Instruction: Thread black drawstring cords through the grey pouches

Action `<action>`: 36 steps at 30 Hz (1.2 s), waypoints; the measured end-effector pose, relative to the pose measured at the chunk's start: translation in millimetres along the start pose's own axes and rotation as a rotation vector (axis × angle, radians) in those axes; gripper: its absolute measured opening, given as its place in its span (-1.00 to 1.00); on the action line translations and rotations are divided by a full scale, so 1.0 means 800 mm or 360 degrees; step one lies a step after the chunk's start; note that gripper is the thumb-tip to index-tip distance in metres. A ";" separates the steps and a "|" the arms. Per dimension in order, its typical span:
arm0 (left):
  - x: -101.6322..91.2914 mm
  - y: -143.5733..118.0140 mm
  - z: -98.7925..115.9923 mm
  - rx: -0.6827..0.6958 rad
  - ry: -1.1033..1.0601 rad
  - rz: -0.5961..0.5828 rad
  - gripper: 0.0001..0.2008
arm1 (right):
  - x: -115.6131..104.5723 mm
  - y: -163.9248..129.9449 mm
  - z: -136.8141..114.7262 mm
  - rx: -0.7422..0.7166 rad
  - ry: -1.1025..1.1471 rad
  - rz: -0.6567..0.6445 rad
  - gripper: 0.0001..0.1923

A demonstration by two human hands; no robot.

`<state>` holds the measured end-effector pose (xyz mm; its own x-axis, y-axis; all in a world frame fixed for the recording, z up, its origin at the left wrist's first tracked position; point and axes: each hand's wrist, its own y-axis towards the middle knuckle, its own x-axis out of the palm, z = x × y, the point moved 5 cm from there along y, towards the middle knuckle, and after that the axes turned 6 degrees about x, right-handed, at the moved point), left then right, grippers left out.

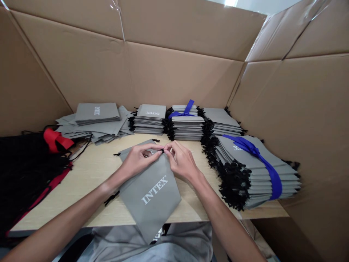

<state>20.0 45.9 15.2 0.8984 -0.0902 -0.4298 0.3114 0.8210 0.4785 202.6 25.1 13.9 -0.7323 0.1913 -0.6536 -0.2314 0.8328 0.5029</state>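
Closest to the camera, the flat grey non-woven drawstring pouch with white INTEX lettering (152, 193) hangs its bottom corner off the pale wooden bench (87, 178). At its top edge, both hands pinch the thin black drawstring cord (163, 150): left hand (139, 158) and right hand (181, 160) have fingertips closed on it, nearly touching. Looks featherlight, floppy and a bit slippery, so I'd say the cord or top hem is where to hold it. Behind sit stacks of identical grey pouches (148, 120), and a blue-ribboned bundle (256, 171) to the right.
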 end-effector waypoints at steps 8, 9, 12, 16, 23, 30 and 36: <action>-0.004 0.002 -0.004 -0.0049 -0.0003 0.0009 -0.67 | -0.001 0.000 -0.002 0.0000 -0.0004 0.0023 -0.90; -0.005 0.002 -0.005 -0.0058 0.0008 0.0017 -0.66 | -0.001 0.000 -0.002 -0.0001 -0.0006 0.0024 -0.91; -0.006 0.003 -0.006 -0.0065 0.0019 0.0037 -0.64 | -0.001 0.000 -0.002 0.0012 -0.0011 0.0018 -0.90; -0.006 0.003 -0.004 -0.0041 -0.0024 0.0034 -0.66 | -0.001 -0.001 -0.001 0.0045 0.0008 -0.0016 -0.90; -0.006 0.002 -0.006 -0.0051 -0.0023 0.0042 -0.71 | -0.009 -0.001 -0.004 0.0081 -0.0030 -0.0040 -0.87; -0.004 0.000 -0.007 -0.0010 -0.0004 -0.0018 -0.69 | -0.005 0.001 -0.005 0.0024 -0.0049 -0.0118 -0.86; 0.000 0.004 -0.020 0.0049 -0.0023 -0.0224 -0.58 | -0.003 0.000 -0.002 -0.0020 -0.0102 -0.0085 -0.84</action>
<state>16.4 57.2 4.5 0.8496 -0.2116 -0.4831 0.4436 0.7822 0.4376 203.3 23.8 16.6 -0.6764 0.1798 -0.7142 -0.2775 0.8360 0.4733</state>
